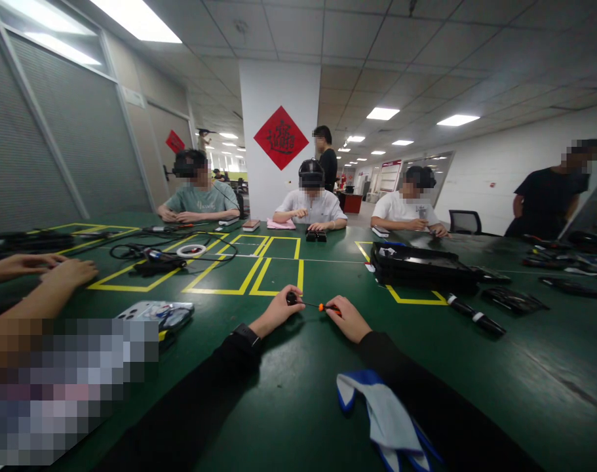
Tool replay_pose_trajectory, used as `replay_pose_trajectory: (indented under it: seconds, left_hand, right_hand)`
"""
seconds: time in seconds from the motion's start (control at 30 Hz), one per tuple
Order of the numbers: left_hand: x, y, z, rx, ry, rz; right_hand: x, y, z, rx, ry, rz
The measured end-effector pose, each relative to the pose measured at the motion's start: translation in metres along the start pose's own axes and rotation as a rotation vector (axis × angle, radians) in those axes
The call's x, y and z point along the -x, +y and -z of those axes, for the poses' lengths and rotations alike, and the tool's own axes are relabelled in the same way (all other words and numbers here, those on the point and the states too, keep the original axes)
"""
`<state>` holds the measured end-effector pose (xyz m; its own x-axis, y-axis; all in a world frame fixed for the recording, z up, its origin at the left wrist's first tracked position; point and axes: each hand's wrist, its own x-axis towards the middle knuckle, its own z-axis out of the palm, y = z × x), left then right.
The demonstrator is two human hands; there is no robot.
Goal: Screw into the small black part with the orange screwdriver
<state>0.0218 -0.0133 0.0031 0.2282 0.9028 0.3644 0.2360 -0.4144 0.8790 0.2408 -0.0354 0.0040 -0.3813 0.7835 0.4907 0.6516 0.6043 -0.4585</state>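
Observation:
Pinched in my left hand [278, 312] is a small black rounded part [291, 298], whose exact kind is too small to make out. My right hand [349, 320] is closed around the handle of an orange and black screwdriver [322, 307]. Its thin shaft points left, and the tip meets or nearly meets the black part; I cannot tell which. Both hands are low over the green table [298, 367], in the middle of the view. A white and blue glove [389, 416] lies beside my right forearm.
Black trays [421, 265] and a black-and-white tube [476, 314] lie to the right. On the left are cables [153, 257], a clear plastic package [168, 313] and a co-worker's hands [65, 270]. Yellow tape [219, 291] marks the tabletop. Three people sit across.

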Motion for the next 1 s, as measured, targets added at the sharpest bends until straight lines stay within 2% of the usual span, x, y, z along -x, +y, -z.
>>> replay_pose_trajectory:
  seconds: [0.23,0.47,0.83,1.0]
  left_hand:
    - [-0.002,-0.005,-0.001,0.065,-0.028,-0.033]
    - [-0.003,-0.006,0.000,0.006,-0.040,-0.081]
    - [-0.001,-0.002,0.001,0.018,-0.020,-0.047]
    - [0.000,0.000,0.000,0.013,-0.038,-0.037]
  right_hand:
    - [0.004,-0.009,0.004,-0.044,-0.023,0.007]
    - [0.006,-0.017,0.008,0.032,-0.072,0.020]
    - [0.003,-0.020,0.009,-0.051,0.066,0.099]
    - [0.004,-0.019,0.007,-0.011,-0.030,0.015]
